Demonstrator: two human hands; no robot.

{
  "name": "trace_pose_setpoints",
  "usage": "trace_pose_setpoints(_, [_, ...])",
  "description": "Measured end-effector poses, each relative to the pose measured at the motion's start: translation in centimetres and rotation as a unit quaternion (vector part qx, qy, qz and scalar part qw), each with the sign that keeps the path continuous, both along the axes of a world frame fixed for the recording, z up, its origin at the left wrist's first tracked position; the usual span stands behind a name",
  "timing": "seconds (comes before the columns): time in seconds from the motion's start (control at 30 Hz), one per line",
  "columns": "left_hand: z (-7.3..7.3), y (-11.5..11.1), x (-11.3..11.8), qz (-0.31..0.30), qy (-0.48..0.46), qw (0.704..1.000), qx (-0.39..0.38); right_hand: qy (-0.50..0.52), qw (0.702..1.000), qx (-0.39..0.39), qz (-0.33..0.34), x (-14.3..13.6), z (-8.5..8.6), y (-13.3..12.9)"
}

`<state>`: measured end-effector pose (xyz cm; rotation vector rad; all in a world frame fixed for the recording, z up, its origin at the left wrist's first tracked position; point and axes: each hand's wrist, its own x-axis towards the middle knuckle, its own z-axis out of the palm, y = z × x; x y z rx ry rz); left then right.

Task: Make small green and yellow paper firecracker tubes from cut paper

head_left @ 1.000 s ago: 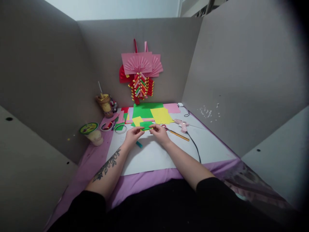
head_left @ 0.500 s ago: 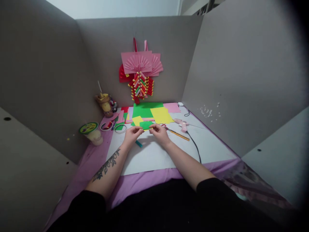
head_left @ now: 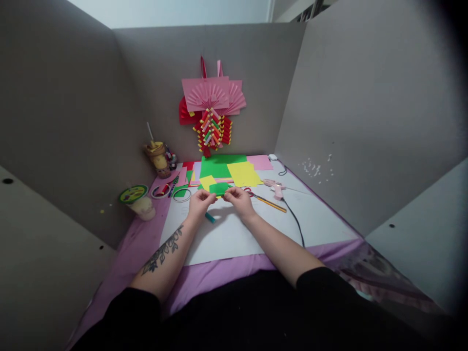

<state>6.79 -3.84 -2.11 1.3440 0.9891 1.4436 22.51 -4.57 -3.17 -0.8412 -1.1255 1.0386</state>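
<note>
Between my two hands is a small piece of green paper [head_left: 218, 188], raised over the white work surface [head_left: 234, 239]. My left hand [head_left: 201, 203] pinches its near left edge, and my right hand [head_left: 239, 201] pinches the near right edge. A sliver of yellow shows beneath the green; whether it belongs to the held piece I cannot tell. Below my left hand lies a short teal strip [head_left: 210, 218]. Beside my right hand are red-handled scissors [head_left: 248, 190] and a yellow-and-black pencil-like stick [head_left: 271, 204].
A pink glue gun [head_left: 277, 189] with a black cord lies at right. Green [head_left: 219, 166] and yellow sheets [head_left: 244, 174] cover the back. At left stand a lidded cup [head_left: 145, 208], tape rolls [head_left: 182, 195] and a drink cup [head_left: 160, 160]. Paper fans and firecrackers [head_left: 212, 127] hang behind.
My hands have drawn slightly closer together on the green paper, and its face is tilted up a little more. The other things lie as before; the view has shifted slightly.
</note>
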Motion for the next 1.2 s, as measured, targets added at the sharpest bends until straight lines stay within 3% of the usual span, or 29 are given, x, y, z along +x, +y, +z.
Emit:
trace_pose_setpoints(0.37, [0.2,-0.5,0.8,0.0,-0.015,1.0,0.011,0.058,0.997,-0.029,-0.039,-1.0,-0.4,0.1])
trace_pose_setpoints(0.6, [0.1,-0.6,0.8,-0.014,0.033,0.999,0.007,0.073,0.996,-0.032,-0.049,-0.9,-0.9,0.6])
trace_pose_setpoints(0.93, [-0.1,-0.3,0.9,0.026,0.1,0.994,0.045,0.075,0.996,-0.027,-0.037,-0.9,-1.3,0.9])
trace_pose_setpoints(1.2, [-0.5,-0.1,1.2,0.033,0.08,0.996,0.022,0.065,0.997,-0.024,-0.041,-1.2,-1.1,0.6])
